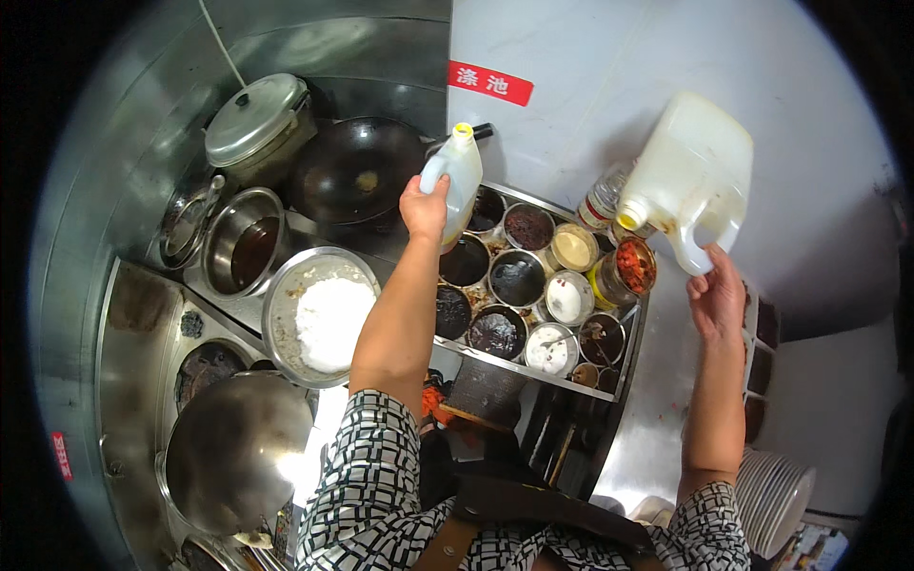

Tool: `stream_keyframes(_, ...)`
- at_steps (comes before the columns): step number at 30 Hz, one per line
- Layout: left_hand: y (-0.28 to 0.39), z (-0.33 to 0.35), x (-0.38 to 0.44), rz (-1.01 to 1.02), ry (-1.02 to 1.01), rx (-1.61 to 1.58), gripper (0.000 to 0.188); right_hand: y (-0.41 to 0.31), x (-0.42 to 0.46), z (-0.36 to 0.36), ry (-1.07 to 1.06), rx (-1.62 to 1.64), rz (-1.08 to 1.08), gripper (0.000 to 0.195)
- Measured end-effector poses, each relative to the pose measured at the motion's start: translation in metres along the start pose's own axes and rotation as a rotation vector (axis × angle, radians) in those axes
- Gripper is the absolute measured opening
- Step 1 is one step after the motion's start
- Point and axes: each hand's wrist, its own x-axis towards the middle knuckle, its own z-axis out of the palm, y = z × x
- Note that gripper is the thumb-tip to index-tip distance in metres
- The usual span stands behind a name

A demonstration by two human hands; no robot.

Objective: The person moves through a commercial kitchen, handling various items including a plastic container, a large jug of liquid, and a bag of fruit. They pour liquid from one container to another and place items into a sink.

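My left hand [425,208] grips the handle of a translucent plastic jug [464,171]. The jug stands nearly upright, its uncapped yellow-rimmed mouth at the top and a little yellow liquid low inside. In my right hand [716,296] is a larger cloudy plastic jug [692,157], held by its handle and tipped with its yellow mouth pointing down. I can see no stream leaving it. Below that mouth is a jar of chopped red chili [635,265]. A metal tray [528,369] of several seasoning containers lies between my arms.
On the left are a bowl of white powder [335,325], a steel bowl of brown liquid [250,250], a black wok [357,171] and a lidded aluminium pot [257,118]. An upturned metal wok [235,450] sits nearer me. Stacked plates [775,499] stand at right. A clear bottle [600,200] is against the wall.
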Motion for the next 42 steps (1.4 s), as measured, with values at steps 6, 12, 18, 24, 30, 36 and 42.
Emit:
stream_keyframes(6, -0.001, 0.056, -0.009, 0.009, -0.092, -0.104, 0.025, 0.006, 0.013, 0.028, -0.114, -0.138, 0.027, 0.025)
stream_keyframes(12, -0.026, 0.101, -0.041, 0.056, -0.099, 0.132, 0.033, 0.021, 0.042, 0.053, -0.122, -0.251, -0.04, 0.023)
stream_keyframes(18, -0.034, 0.108, -0.051, 0.082, -0.168, 0.285, 0.036, 0.038, 0.075, 0.091, -0.136, -0.555, -0.35, 0.033)
stream_keyframes(24, -0.02, 0.112, -0.076, 0.091, -0.15, 0.245, 0.03, 0.063, 0.101, 0.121, -0.064, -0.726, -0.57, 0.037)
stream_keyframes(30, -0.015, 0.111, -0.081, 0.021, -0.129, 0.269, 0.031, 0.099, 0.118, 0.134, -0.05, -0.842, -0.567, 0.039)
stream_keyframes(36, -0.021, 0.108, -0.079, 0.068, -0.135, 0.279, 0.033, 0.114, 0.127, 0.128, -0.045, -0.933, -0.695, 0.035)
stream_keyframes(42, -0.018, 0.101, -0.082, 0.079, -0.172, 0.221, 0.033, 0.121, 0.114, 0.137, -0.026, -0.925, -0.589, 0.041)
